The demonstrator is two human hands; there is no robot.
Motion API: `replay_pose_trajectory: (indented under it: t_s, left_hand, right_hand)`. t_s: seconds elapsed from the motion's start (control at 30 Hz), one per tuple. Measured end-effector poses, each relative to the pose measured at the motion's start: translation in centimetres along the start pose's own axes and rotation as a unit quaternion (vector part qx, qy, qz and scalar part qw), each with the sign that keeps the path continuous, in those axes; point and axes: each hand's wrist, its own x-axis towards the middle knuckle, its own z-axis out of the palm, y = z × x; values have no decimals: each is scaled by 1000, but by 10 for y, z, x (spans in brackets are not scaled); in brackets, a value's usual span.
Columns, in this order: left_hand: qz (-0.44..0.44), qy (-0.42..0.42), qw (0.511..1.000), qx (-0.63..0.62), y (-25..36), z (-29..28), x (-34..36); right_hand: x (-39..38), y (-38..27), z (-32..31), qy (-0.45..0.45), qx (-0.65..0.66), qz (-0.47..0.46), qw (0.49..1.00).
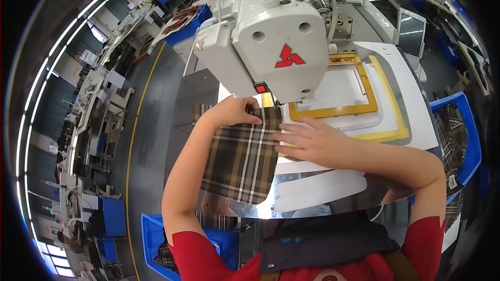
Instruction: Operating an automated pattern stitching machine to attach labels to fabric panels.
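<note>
A brown, black and white plaid fabric piece [239,161] lies below the white sewing machine head [281,47], its near end at the front of the shiny metal table. My left hand [234,112] is on its far edge, thumb and fingers curled together on the cloth. With fingers spread and stretched out, my right hand [312,143] rests flat along the fabric's right edge. Just beyond that hand is a yellow rectangular frame [336,110] with a pale middle. The machine's head hides the needle area and part of the frame.
White sheets with yellow tape [393,132] lie on the right of the table [291,211]. A blue bin [471,135] of plaid pieces stands at the right, another blue bin [151,239] at the lower left. A yellow floor line [133,140] runs along the left aisle.
</note>
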Motion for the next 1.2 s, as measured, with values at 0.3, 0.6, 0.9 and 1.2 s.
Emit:
replay_pose_trajectory:
  t_s: [0.3,0.6,0.9,1.2]
  left_hand:
    - [-1,162,980,-119,-29,3,16]
    - [-24,211,977,-1,8,6,46]
    - [98,249,957,-111,-43,39,66]
    - [239,352,903,-62,-40,73,105]
  right_hand:
    - [27,8,52,-21,41,13,999]
    - [-36,11,4,-141,18,99,985]
    - [-135,19,-52,-82,-82,204,972]
    - [-163,82,-55,37,99,511,853]
